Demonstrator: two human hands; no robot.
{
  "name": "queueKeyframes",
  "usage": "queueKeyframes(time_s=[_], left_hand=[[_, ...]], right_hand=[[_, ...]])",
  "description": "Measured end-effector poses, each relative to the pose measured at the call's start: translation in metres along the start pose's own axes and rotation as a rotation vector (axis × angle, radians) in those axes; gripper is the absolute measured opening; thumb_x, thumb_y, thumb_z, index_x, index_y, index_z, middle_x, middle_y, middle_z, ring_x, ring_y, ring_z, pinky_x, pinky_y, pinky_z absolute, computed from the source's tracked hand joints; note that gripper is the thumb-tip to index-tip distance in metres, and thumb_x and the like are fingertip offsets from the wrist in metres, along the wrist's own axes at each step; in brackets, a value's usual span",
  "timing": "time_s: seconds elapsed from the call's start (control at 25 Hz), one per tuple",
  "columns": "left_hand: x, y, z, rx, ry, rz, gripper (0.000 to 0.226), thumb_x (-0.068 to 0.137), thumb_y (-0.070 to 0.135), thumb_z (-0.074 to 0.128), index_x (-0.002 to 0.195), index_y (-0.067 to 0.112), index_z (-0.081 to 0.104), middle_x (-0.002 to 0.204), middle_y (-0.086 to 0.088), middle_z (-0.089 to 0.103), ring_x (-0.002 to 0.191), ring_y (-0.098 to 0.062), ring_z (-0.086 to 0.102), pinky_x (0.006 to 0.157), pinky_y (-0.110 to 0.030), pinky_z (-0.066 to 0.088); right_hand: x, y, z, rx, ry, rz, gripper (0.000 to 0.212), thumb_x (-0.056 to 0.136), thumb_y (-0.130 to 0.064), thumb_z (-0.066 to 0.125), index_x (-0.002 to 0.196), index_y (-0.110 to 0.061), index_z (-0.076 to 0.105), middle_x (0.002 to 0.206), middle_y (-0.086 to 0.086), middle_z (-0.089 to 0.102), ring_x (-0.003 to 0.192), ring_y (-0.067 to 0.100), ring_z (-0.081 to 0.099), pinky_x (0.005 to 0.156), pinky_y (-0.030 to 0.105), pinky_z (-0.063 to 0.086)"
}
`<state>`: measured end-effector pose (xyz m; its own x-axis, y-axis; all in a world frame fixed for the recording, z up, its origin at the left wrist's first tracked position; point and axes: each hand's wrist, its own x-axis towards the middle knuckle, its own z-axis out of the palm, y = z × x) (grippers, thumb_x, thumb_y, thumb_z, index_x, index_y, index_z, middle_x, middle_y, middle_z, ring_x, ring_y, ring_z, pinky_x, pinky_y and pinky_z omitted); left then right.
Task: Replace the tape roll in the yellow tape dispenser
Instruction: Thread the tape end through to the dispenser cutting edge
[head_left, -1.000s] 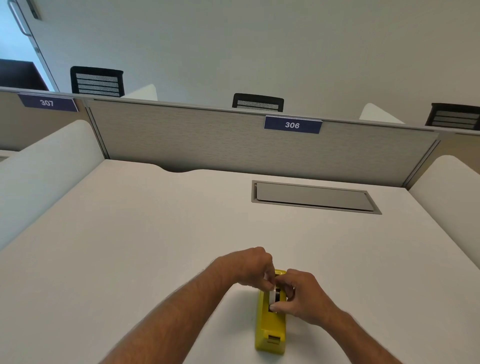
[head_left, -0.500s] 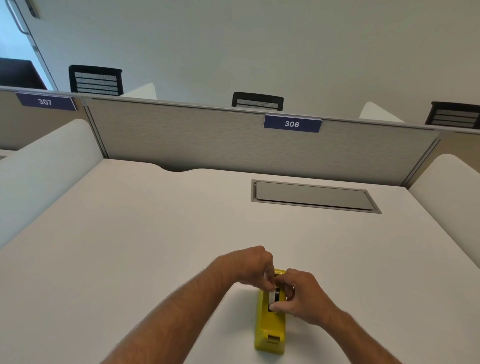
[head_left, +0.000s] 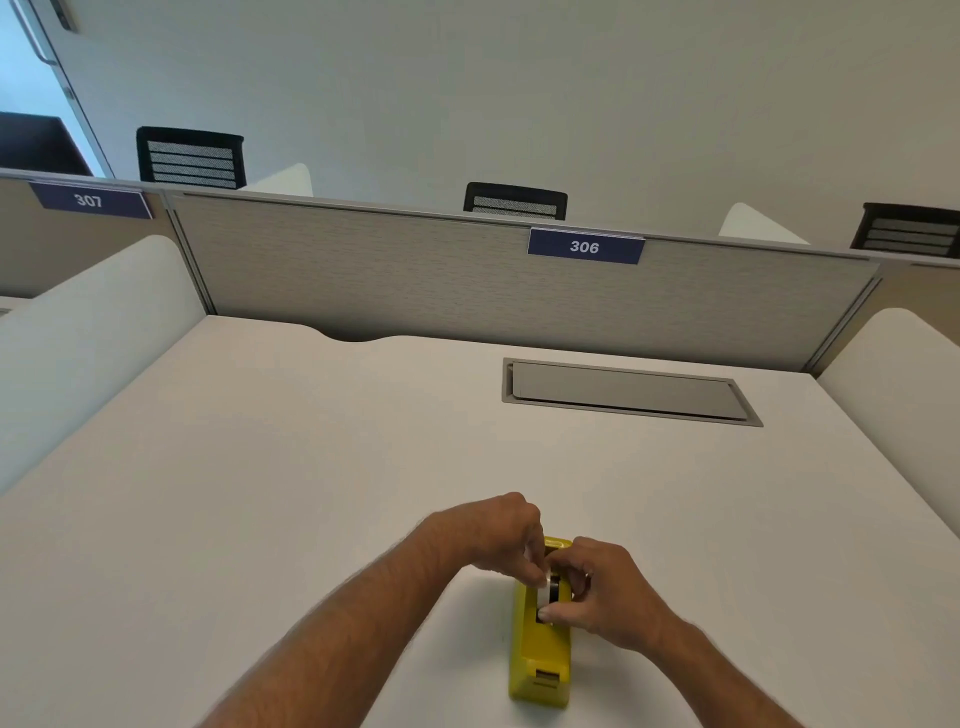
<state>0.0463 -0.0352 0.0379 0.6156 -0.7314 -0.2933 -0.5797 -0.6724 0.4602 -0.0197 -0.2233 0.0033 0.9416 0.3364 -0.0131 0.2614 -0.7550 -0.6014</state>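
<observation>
Spanning white desk (head_left: 260, 493) below grey partition (head_left: 415, 280), number plates.

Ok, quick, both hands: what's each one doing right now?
Left hand: fingers pinch the tape roll in the yellow tape dispenser.
Right hand: fingers curled round the same roll.

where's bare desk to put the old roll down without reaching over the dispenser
Bare patches of the desk: the wide stretch left of the left hand, up to the grey partition; and right of the right hand, below the grey cable hatch. Crowded only at the yellow tape dispenser, where both hands grip the tape roll.
</observation>
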Motion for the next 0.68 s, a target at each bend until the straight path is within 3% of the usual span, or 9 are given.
queueKeyframes(time_s=[0.68], left_hand=[[-0.0098,0.0011,0.0067,-0.013,0.069,0.032,0.027,0.091,0.029,0.071,0.111,0.012,0.075,0.104,-0.008,0.073,0.089,-0.020,0.065,0.080,-0.033,0.055]], right_hand=[[-0.0001,-0.0017,-0.0019,-0.012,-0.010,-0.016,0.040,0.063,-0.052,0.085,0.096,-0.032,0.073,0.071,-0.017,0.051,0.065,0.005,0.049,0.059,0.014,0.039]])
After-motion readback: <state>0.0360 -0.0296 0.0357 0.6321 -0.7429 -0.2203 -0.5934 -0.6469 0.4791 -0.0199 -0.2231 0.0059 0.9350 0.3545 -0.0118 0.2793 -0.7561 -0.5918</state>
